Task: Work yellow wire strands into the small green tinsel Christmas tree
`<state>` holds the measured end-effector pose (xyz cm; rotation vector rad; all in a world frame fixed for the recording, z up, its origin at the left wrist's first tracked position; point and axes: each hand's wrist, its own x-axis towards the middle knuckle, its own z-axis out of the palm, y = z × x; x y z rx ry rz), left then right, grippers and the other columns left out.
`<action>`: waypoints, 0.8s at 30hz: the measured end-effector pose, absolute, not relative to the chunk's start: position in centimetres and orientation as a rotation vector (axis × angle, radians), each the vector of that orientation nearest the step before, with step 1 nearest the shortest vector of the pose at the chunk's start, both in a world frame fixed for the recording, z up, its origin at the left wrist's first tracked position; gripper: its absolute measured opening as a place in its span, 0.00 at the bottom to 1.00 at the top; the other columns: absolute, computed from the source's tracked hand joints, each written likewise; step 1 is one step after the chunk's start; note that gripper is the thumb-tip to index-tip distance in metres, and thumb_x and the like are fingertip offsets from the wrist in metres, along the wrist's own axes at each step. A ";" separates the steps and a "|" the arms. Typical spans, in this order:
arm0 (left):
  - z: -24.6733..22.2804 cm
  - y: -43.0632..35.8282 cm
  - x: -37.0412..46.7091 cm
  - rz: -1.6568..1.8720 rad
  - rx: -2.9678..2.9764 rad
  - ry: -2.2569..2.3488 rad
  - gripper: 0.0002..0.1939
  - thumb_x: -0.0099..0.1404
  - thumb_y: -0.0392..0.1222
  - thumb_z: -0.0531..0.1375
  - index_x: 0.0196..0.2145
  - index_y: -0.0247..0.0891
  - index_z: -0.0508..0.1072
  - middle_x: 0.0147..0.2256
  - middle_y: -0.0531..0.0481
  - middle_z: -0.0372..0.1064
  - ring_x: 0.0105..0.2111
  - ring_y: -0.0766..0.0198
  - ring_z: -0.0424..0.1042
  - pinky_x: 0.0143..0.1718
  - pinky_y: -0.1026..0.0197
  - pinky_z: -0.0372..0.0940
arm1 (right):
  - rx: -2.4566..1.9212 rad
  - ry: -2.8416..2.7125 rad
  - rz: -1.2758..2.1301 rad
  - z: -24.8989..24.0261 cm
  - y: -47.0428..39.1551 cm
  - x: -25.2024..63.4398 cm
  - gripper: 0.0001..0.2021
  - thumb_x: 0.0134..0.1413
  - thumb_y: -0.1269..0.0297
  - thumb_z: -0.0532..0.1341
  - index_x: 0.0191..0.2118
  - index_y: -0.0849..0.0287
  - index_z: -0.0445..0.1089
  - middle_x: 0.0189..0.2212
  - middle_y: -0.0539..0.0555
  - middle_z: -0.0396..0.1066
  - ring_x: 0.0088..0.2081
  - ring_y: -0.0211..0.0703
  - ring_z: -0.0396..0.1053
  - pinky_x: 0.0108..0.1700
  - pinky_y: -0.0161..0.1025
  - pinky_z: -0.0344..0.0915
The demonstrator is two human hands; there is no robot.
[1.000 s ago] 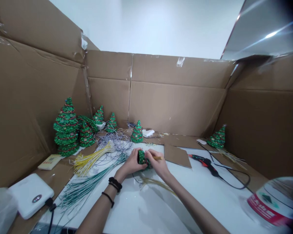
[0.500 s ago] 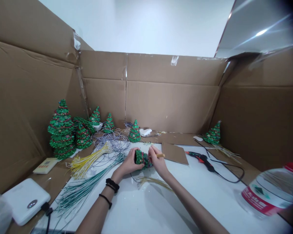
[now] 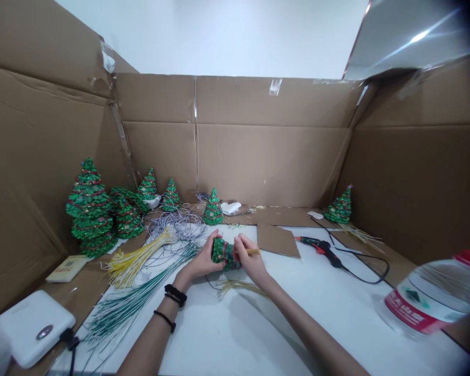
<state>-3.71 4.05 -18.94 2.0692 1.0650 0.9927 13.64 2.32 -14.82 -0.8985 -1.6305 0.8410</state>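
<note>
My left hand (image 3: 202, 260) is wrapped round a small green Christmas tree (image 3: 221, 253) with red trim, which lies tilted on its side above the white table. At the tree's right end, my right hand (image 3: 250, 261) pinches a stick-like tool with a tan, wooden-looking handle (image 3: 254, 251). Its working tip is hidden by my fingers and the tree. Just below the hands lies a bundle of pale yellowish strands (image 3: 243, 286). Green wires (image 3: 125, 305) and yellow strands (image 3: 135, 263) spread out to the left of my left hand.
Several finished-looking trees (image 3: 90, 209) stand at the back left, beside tangled silvery wire (image 3: 176, 224). A cardboard piece (image 3: 278, 241) and a corded glue gun (image 3: 321, 249) lie to the right. A large water bottle (image 3: 426, 300) stands front right; a white device (image 3: 35, 326) sits front left.
The whole view has shifted slightly. Both hands stay on the tree, with only small movement of my right hand and the wooden-handled tool.
</note>
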 end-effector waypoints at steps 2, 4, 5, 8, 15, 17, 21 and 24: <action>-18.9 4.0 -3.6 0.995 2.077 1.063 0.42 0.49 0.35 0.62 0.58 0.40 0.46 0.62 0.39 0.40 0.60 0.50 0.48 0.59 0.50 0.48 | -0.898 -1.667 0.827 -15.1 2.4 13.5 0.19 0.59 0.53 0.49 0.21 0.56 0.53 0.14 0.44 0.56 0.18 0.33 0.54 0.22 0.32 0.53; -18.9 4.0 -3.6 0.994 2.080 1.056 0.42 0.48 0.35 0.62 0.58 0.40 0.46 0.61 0.39 0.42 0.60 0.51 0.50 0.59 0.51 0.49 | -0.893 -1.708 0.814 -15.5 2.4 13.2 0.18 0.59 0.53 0.50 0.21 0.56 0.53 0.15 0.44 0.57 0.19 0.33 0.55 0.23 0.31 0.54; -18.9 3.9 -3.6 0.995 2.077 1.051 0.42 0.49 0.35 0.62 0.58 0.41 0.46 0.60 0.40 0.43 0.59 0.51 0.51 0.58 0.51 0.51 | -0.890 -1.735 0.808 -15.6 2.4 13.1 0.17 0.58 0.54 0.51 0.22 0.56 0.54 0.16 0.45 0.58 0.19 0.34 0.56 0.24 0.31 0.54; -19.0 3.9 -3.6 1.017 2.084 1.070 0.43 0.49 0.38 0.63 0.58 0.41 0.45 0.58 0.40 0.47 0.58 0.53 0.53 0.57 0.53 0.52 | -0.927 -1.811 0.737 -15.7 2.3 12.8 0.16 0.55 0.54 0.55 0.22 0.57 0.58 0.16 0.45 0.61 0.20 0.34 0.58 0.24 0.31 0.54; -18.8 3.7 -3.4 1.019 2.104 1.169 0.42 0.49 0.50 0.65 0.56 0.39 0.48 0.57 0.39 0.49 0.55 0.52 0.56 0.55 0.52 0.54 | -0.900 -1.719 0.856 -16.6 1.8 13.1 0.22 0.59 0.51 0.48 0.23 0.59 0.66 0.19 0.50 0.66 0.23 0.38 0.63 0.27 0.34 0.58; -18.7 3.7 -3.4 1.022 2.126 1.202 0.40 0.50 0.50 0.65 0.55 0.39 0.50 0.54 0.41 0.54 0.53 0.53 0.59 0.53 0.52 0.56 | -0.871 -1.731 0.862 -17.0 1.6 13.3 0.23 0.61 0.51 0.45 0.26 0.59 0.68 0.22 0.52 0.68 0.25 0.40 0.64 0.30 0.35 0.59; -18.6 3.8 -3.2 1.057 2.188 1.229 0.34 0.50 0.48 0.64 0.51 0.40 0.54 0.49 0.43 0.57 0.50 0.54 0.60 0.52 0.52 0.57 | -0.870 -1.821 0.735 -16.8 0.9 13.4 0.21 0.62 0.54 0.44 0.27 0.57 0.67 0.25 0.52 0.67 0.28 0.41 0.64 0.32 0.35 0.59; -18.7 3.8 -3.1 1.071 2.206 1.243 0.33 0.49 0.46 0.64 0.50 0.39 0.54 0.48 0.43 0.56 0.50 0.53 0.59 0.52 0.51 0.57 | -0.929 -1.917 0.608 -15.5 0.5 13.0 0.17 0.61 0.59 0.47 0.24 0.56 0.65 0.23 0.51 0.67 0.27 0.40 0.63 0.32 0.35 0.56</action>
